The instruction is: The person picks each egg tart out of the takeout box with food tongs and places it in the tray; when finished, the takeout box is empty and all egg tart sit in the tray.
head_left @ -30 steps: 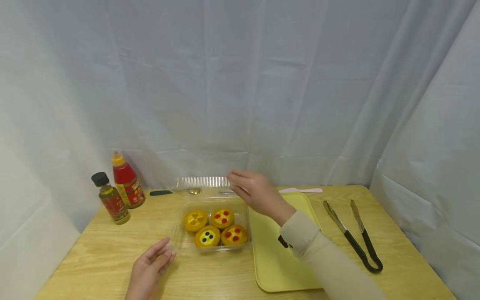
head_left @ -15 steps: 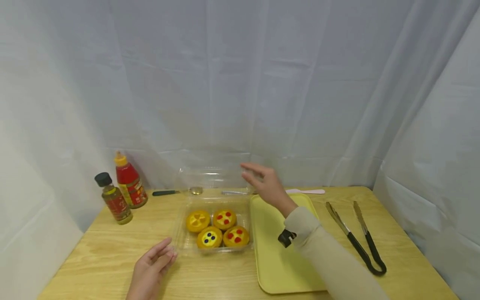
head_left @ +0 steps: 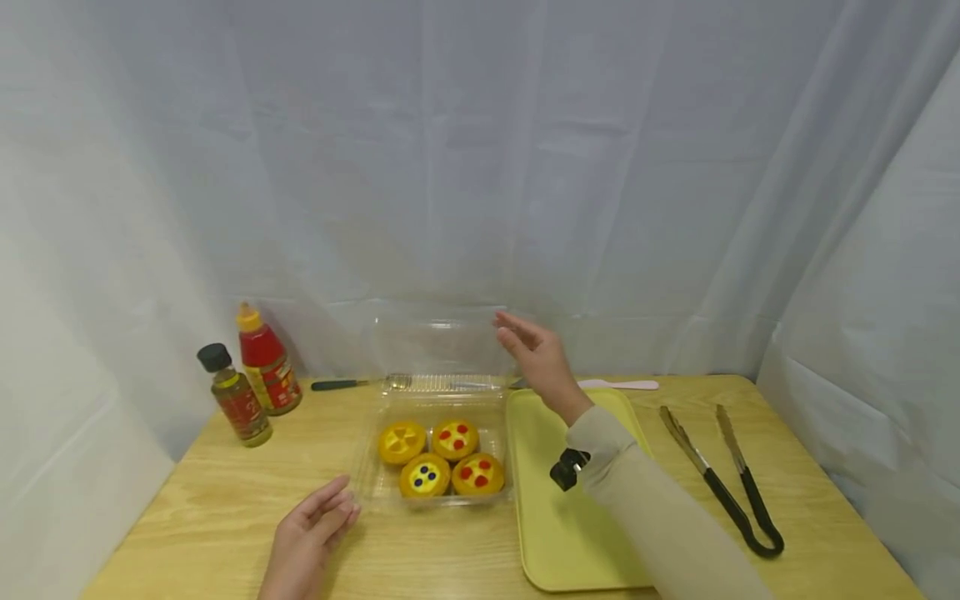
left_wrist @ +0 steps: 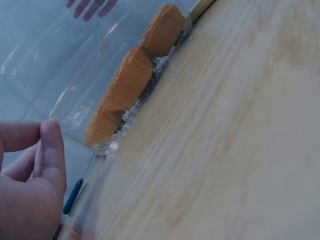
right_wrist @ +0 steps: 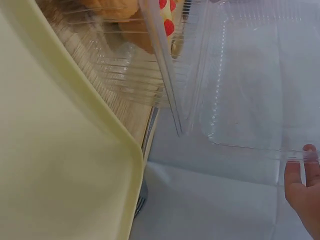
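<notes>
A clear hinged plastic food container (head_left: 420,502) sits on the wooden table, several tarts (head_left: 424,477) with yellow, red or blue toppings in its base. Its see-through lid (head_left: 442,350) stands raised at the back, tilted away from the base. My right hand (head_left: 546,367) pinches the lid's right edge; thumb and a fingertip (right_wrist: 310,148) meet at the rim in the right wrist view. At the base's front left corner is my left hand (head_left: 309,537), its thumb (left_wrist: 51,150) and forefinger pinching the rim in the left wrist view.
A yellow tray (head_left: 577,533) lies right of the container, with black-handled tongs (head_left: 738,500) farther right. Two sauce bottles, a red one (head_left: 270,367) and a dark-capped one (head_left: 238,404), stand back left. Behind lie a dark-handled utensil (head_left: 337,384) and a pink knife (head_left: 626,385).
The lid has swung up and back, with my right hand moving away and upward along with it. My left hand stays at the base's corner. The head view has shifted slightly.
</notes>
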A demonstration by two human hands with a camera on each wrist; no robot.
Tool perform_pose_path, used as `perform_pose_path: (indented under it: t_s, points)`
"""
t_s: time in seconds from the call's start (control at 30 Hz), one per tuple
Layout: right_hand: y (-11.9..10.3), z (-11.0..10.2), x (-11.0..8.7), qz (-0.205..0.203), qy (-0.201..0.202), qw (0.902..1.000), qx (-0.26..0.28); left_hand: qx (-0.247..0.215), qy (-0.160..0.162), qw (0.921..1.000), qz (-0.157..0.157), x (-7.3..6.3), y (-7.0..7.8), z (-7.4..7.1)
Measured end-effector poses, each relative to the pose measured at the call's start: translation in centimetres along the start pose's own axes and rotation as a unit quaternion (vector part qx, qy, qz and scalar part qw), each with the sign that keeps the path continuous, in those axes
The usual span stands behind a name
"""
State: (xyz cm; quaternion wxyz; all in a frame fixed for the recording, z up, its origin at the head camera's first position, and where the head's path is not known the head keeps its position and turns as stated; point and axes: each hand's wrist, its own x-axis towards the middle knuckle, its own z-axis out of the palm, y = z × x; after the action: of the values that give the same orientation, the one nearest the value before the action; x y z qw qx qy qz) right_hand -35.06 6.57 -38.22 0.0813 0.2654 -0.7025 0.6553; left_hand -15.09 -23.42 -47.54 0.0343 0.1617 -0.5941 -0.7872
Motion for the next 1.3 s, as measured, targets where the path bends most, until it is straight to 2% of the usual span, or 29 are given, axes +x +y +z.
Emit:
perform_pose_path:
  t_s: [0.27, 0.43, 0.8, 1.1, 1.3]
  points:
    - [1.7, -0.6, 0.5, 0.016, 0.017, 0.999, 0.039, -0.003, -0.018, 0.9996, 0.02, 0.0, 0.0, 0.3]
    - [2.7, -0.7, 0.5, 0.037, 0.008, 0.9971, 0.066, -0.013, -0.022, 0.9996, 0.016, 0.0, -0.1, 0.4]
    - [4.8, -0.6, -0.2, 0.084, -0.01, 0.9957, 0.036, -0.004, -0.02, 0.9997, 0.015, 0.1, -0.3, 0.4]
    - [6.2, -0.4, -0.5, 0.133, -0.03, 0.9886, 0.064, -0.011, -0.02, 0.9994, 0.024, -0.1, -0.7, 0.1]
    - [6.2, -0.2, -0.5, 0.145, -0.035, 0.9855, 0.08, -0.022, -0.017, 0.9994, 0.022, -0.1, -0.7, 0.0]
